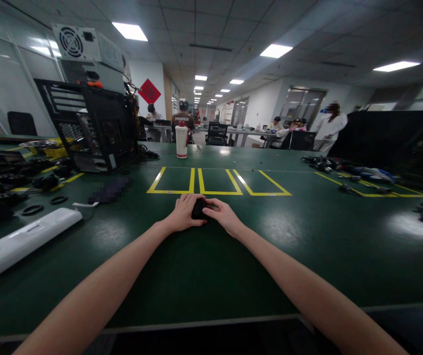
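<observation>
A small black object point(198, 209), too dark to name, sits between my hands over the green table point(211, 276), just in front of the yellow tape outlines. My left hand point(186, 213) wraps round its left side, fingers on top and thumb along the near edge. On the other side, my right hand point(221, 213) grips it with the thumb and fingertips. Much of the object is hidden behind the fingers, and I cannot tell whether it touches the tabletop.
An open black computer case point(100, 123) stands at the back left, carrying a power supply point(72, 42). A white tumbler point(182, 141) is beyond the tape. Left lies a long white device point(29, 240); cables point(318, 161) lie right. Several people are in the background.
</observation>
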A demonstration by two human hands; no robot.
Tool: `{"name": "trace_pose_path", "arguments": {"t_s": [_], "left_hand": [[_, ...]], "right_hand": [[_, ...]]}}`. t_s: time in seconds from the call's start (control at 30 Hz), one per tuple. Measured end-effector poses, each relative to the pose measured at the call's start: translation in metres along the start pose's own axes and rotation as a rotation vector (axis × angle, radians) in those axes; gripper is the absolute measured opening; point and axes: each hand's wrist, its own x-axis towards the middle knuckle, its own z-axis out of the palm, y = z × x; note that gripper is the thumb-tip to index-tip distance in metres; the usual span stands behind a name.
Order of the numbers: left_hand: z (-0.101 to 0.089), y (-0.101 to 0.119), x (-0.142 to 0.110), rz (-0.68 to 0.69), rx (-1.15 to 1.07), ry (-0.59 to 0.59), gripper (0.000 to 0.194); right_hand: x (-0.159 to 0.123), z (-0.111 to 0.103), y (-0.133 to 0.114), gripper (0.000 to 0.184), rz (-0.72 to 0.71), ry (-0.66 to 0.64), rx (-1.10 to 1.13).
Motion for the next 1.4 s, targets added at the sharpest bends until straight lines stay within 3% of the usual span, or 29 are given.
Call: {"name": "trace_pose_path", "arguments": {"t_s": [0.4,0.7,1.07,1.23,1.4], "left_hand": [[0.001,0.001,0.001,-0.018,0.011,0.006,0.065],[0.003,0.012,-0.002,-0.031,0.268,0.161,0.075],[0.003,0.007,0.001,0.068,0.023,0.086,0.053],[0.002,0.005,0.001,0.066,0.019,0.065,0.053],[0.002,0.004,0.001,0.061,0.039,0.058,0.059]], "right_hand": [[0.001,0.004,-0.001,0.031,-0.011,0.074,-0.024],[0.004,0.002,0.004,0.032,-0.02,0.072,-0.032],[0.0,0.003,0.0,0.029,-0.002,0.038,0.082],[-0.002,0.005,-0.002,0.034,0.004,0.018,0.158],[-0.001,0.005,0.0,0.03,0.023,0.1,0.13]]}}
